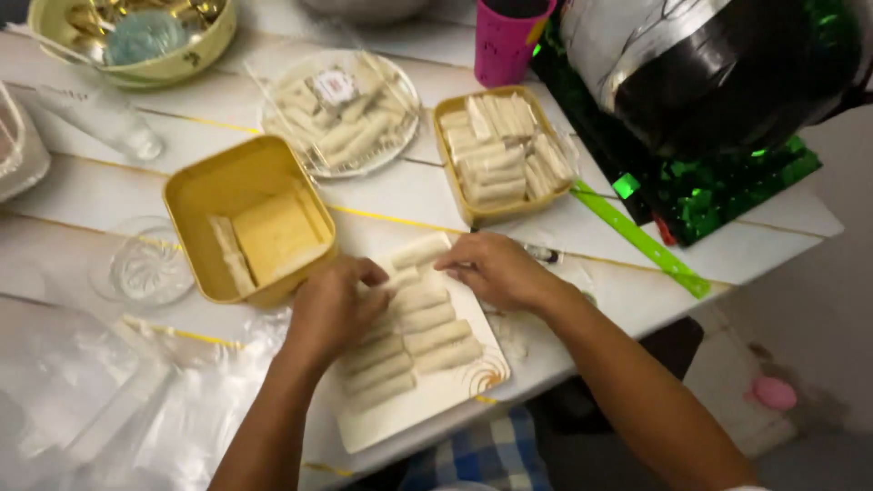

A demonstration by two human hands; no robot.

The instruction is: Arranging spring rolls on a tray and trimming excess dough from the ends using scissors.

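A white rectangular plate (427,400) near the table's front edge carries two rows of several pale rolled wraps (427,338). My left hand (332,309) rests over the left row, fingers curled on a roll. My right hand (496,270) lies at the plate's top right, fingertips touching a roll near the far end. A yellow tub (195,195) to the left holds a stack of square pale sheets (273,232) and two rolls along its left side.
A second yellow tub (455,173) full of rolls stands behind the plate, beside a round clear dish (400,95) of rolls. Also here: a green ruler (641,241), pink cup (505,45), glass dish (145,268), bowl (136,68), clear plastic bags (109,400), black-and-silver pot (718,73).
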